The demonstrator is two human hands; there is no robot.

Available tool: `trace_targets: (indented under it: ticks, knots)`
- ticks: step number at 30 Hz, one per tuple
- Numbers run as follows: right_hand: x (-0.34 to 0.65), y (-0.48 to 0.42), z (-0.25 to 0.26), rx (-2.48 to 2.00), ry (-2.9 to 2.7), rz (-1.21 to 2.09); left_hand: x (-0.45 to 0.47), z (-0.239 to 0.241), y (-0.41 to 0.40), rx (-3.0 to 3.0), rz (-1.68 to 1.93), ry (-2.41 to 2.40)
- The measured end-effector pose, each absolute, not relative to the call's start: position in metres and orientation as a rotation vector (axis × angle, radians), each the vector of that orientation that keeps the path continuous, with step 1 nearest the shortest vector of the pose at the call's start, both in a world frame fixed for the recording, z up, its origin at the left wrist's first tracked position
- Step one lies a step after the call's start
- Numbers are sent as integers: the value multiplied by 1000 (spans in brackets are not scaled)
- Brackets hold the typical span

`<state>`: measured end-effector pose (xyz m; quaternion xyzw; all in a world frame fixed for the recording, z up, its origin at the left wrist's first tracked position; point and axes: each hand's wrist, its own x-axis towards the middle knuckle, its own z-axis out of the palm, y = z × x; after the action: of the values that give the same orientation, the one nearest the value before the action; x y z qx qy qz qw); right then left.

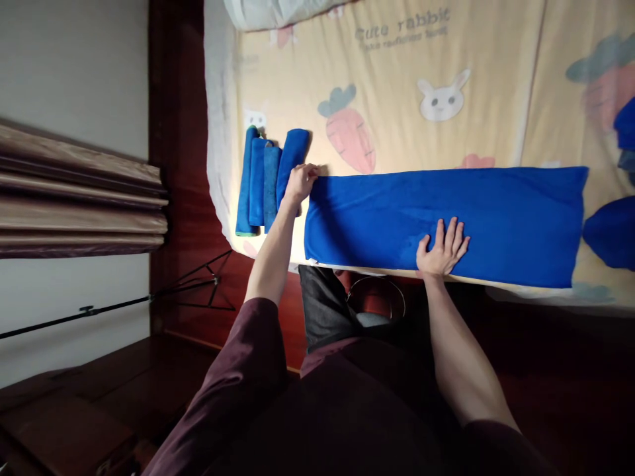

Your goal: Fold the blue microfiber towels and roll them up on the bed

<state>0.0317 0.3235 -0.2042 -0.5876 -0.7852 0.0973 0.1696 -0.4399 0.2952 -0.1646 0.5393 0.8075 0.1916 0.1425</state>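
A long blue terry towel, folded into a strip, is spread along the near edge of a cream cartoon-printed bedsheet. Its far left corner is pinched by the closed left hand. The right hand is laid flat, fingers spread, gripping nothing. Four rolled blue towels are lined up just beside the left hand.

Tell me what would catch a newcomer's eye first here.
The long bright blue towel folded into a band across the near edge of the cream bedsheet printed with rabbits and carrots stands out first. The right hand lies flat on it; the left hand grips its left end. Beside that end lies a row of folded blue towels.
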Motion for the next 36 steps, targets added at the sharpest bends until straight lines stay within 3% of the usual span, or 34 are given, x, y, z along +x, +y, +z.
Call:
trace_targets:
  ticks: [22,27,32,36]
  knots:
    - [32,323,-203,-1695,-2238,289,-454,-156,305,1457,492,2327]
    - [31,323,-200,-1703,-2243,300,-371,-141,299,1676,352,2426]
    - [31,323,-199,-1693,-2241,292,-266,-161,279,1942,317,2117]
    - [31,323,-200,-1698,-2232,306,-277,-178,266,1831,328,2252]
